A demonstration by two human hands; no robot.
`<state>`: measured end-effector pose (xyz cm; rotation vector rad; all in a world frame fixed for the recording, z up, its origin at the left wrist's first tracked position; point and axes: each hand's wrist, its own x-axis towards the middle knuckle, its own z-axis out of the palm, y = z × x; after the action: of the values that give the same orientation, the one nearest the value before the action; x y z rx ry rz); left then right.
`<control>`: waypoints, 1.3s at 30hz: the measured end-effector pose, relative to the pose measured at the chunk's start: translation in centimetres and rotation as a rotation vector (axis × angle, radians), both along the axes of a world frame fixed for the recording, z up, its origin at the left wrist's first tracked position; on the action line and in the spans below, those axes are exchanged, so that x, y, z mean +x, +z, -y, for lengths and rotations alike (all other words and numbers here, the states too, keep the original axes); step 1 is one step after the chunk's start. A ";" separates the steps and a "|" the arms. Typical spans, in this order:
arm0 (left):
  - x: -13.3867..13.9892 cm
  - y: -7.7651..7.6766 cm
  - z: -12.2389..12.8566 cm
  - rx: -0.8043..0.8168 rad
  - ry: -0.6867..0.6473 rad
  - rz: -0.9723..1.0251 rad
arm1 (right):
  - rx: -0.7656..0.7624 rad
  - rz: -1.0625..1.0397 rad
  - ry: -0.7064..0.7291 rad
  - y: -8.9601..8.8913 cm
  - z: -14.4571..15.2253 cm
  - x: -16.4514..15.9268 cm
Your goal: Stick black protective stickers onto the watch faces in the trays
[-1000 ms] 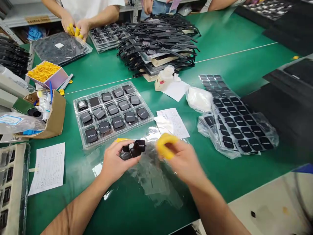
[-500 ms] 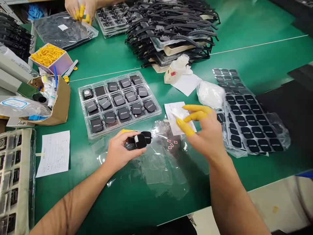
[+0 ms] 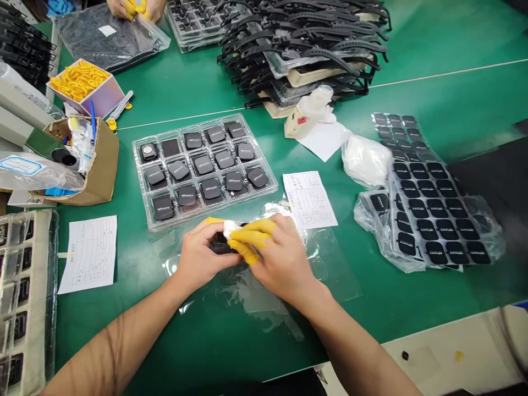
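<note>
My left hand (image 3: 198, 250), with a yellow cot on a finger, is closed around a small black square watch body (image 3: 223, 246). Its glossy face is mostly covered by my other hand. Yellow finger cots also sheath fingers of my right hand (image 3: 277, 254), which pinches a crumpled white wipe (image 3: 231, 227) against the watch body. Beneath both hands lie clear plastic films (image 3: 264, 300) on the green table. Just beyond is a clear compartment tray (image 3: 218, 208) of black squares printed with white lettering; one compartment holds a piece with a round pale disc.
To the right are sheets of black square stickers (image 3: 437, 206), a white bundle (image 3: 367, 160) and a printed slip (image 3: 310, 199). A dispenser bottle (image 3: 307, 113) stands before piled black straps (image 3: 301, 49). Boxes (image 3: 105, 170) line the left. Another person's hands (image 3: 136, 8) work at the far left.
My right hand has moved left from over the printed slip, bringing the white wipe onto the watch body. My left hand has stayed nearly in place. The small red-and-white labels are now hidden.
</note>
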<state>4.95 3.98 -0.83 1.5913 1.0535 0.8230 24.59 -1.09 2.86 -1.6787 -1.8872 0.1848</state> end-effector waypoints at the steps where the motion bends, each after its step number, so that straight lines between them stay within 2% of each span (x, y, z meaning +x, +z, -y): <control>1: 0.0 0.0 0.0 0.002 0.008 0.005 | -0.039 0.027 -0.011 0.1 0.0 0.1; 3: 0.0 0.0 0.0 -0.011 0.011 0.023 | -0.054 0.112 -0.164 0.4 0.0 1.1; 5: 0.0 0.1 0.0 -0.025 -0.004 0.037 | 0.021 0.164 -0.358 0.6 0.2 2.6; 6: 0.0 0.1 0.1 -0.026 -0.011 0.035 | 0.066 0.159 -0.405 0.7 0.4 3.3; 7: 0.0 0.2 0.1 -0.022 -0.015 0.029 | 0.096 0.125 -0.401 0.7 0.5 3.8; 9: 0.0 0.3 0.1 -0.008 -0.025 0.017 | 0.084 -0.014 -0.255 0.6 0.7 3.8; 11: 0.0 0.4 0.1 0.004 -0.033 0.001 | -0.027 -0.171 -0.099 0.1 0.6 3.1; 12: 0.0 0.5 0.0 0.007 -0.041 -0.006 | -0.088 -0.241 -0.078 -0.2 0.4 2.7; 15: 0.0 0.8 0.0 0.033 -0.070 -0.019 | -0.233 -0.442 -0.167 -1.1 0.0 2.2; 18: 0.0 1.1 -0.1 0.049 -0.085 -0.017 | -0.293 -0.531 -0.218 -1.5 -0.2 2.6; 22: 0.1 1.2 -0.1 0.015 -0.065 0.007 | -0.268 -0.510 -0.204 -1.6 -0.1 3.0; 27: 0.0 1.2 -0.4 -0.212 -0.084 0.152 | -0.181 -0.612 -0.138 -2.2 -0.4 2.0; 30: -0.1 1.2 -0.7 -0.290 -0.097 0.249 | -0.120 -0.726 -0.111 -2.4 -0.8 2.0; 33: -0.1 1.0 -0.7 -0.272 -0.110 0.224 | -0.096 -0.852 -0.108 -1.4 -0.7 3.5; 36: 0.0 0.6 -0.3 -0.163 -0.095 0.111 | -0.069 -0.973 -0.152 0.3 0.2 5.0; 39: 0.1 0.4 -0.1 -0.073 -0.087 0.032 | -0.229 -0.997 -0.205 1.2 0.9 4.3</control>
<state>5.02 4.11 -0.44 1.5464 0.9734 0.7409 28.88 -1.98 4.08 -1.4710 -0.9619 0.9759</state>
